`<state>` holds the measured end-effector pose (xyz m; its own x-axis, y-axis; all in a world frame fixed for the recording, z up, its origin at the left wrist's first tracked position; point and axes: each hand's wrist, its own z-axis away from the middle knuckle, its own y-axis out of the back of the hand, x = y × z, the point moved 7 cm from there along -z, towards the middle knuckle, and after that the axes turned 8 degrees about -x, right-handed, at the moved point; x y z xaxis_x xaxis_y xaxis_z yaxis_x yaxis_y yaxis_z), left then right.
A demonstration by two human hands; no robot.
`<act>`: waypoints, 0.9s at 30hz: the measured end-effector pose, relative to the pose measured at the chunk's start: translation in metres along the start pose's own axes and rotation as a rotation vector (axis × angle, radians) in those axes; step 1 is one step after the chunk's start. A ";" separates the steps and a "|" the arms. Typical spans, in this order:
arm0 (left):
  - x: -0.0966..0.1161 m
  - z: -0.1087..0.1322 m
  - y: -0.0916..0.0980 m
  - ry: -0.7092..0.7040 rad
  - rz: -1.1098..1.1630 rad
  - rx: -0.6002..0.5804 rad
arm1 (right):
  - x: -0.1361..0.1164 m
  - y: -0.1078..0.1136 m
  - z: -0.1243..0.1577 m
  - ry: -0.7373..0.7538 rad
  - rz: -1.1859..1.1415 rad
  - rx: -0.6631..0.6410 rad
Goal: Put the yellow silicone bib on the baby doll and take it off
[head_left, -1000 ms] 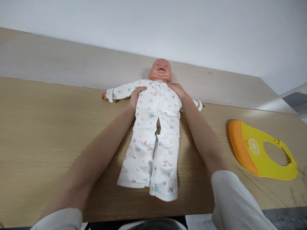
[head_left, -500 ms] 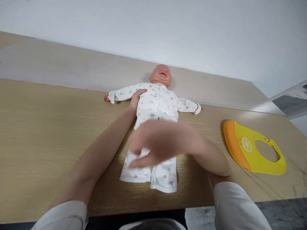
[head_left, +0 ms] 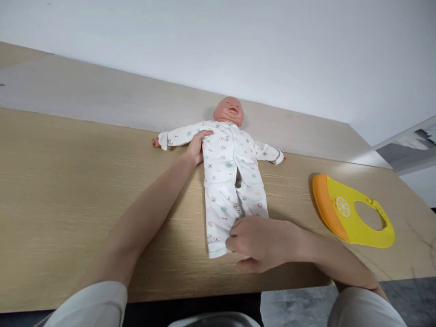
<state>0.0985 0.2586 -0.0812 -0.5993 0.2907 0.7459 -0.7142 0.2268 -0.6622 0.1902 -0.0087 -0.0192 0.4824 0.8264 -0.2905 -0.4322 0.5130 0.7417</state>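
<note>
A baby doll [head_left: 229, 111] lies on its back, arms spread, dressed in a white printed top [head_left: 223, 152] and matching trousers [head_left: 218, 222]. My left hand [head_left: 198, 146] grips the doll's side below the armpit, thumb over the chest and the other fingers tucked out of sight. Curled over the lower end of the trouser leg on the right is my right hand [head_left: 260, 243]. It covers that leg's cuff, and its fingertips on the cloth are partly hidden. Between the top's hem and the trousers a small dark gap shows at the middle.
A yellow bib [head_left: 369, 234] with an orange pocket and a citrus print lies to the right on the wooden table [head_left: 85, 190]. Behind the doll's head runs a pale raised strip [head_left: 119, 95] against the white wall [head_left: 218, 41]. The table's front edge is close to my body.
My right hand has come down and to the right, from above the trousers onto the lower leg. The trouser legs have shifted right. My left hand stays at the doll's side.
</note>
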 end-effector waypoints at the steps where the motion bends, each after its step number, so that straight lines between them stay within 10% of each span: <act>1: 0.000 0.000 0.000 -0.002 -0.003 0.001 | 0.002 0.003 0.005 -0.018 -0.006 -0.012; 12: -0.001 0.002 -0.004 0.039 0.041 -0.015 | 0.024 0.025 0.013 -0.311 -0.010 0.040; 16: -0.001 0.003 -0.006 0.039 0.024 -0.030 | 0.017 0.001 -0.005 -0.224 -0.031 -0.003; 21: 0.000 0.003 -0.004 0.019 -0.014 0.011 | -0.006 -0.003 -0.025 0.062 -0.025 0.288; 27: 0.000 0.003 -0.002 0.015 -0.025 0.022 | -0.021 0.003 -0.026 0.074 0.110 0.401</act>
<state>0.0989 0.2553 -0.0793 -0.5756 0.2989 0.7612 -0.7370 0.2136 -0.6412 0.1589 -0.0185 -0.0268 0.3878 0.8931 -0.2280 -0.1405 0.3018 0.9430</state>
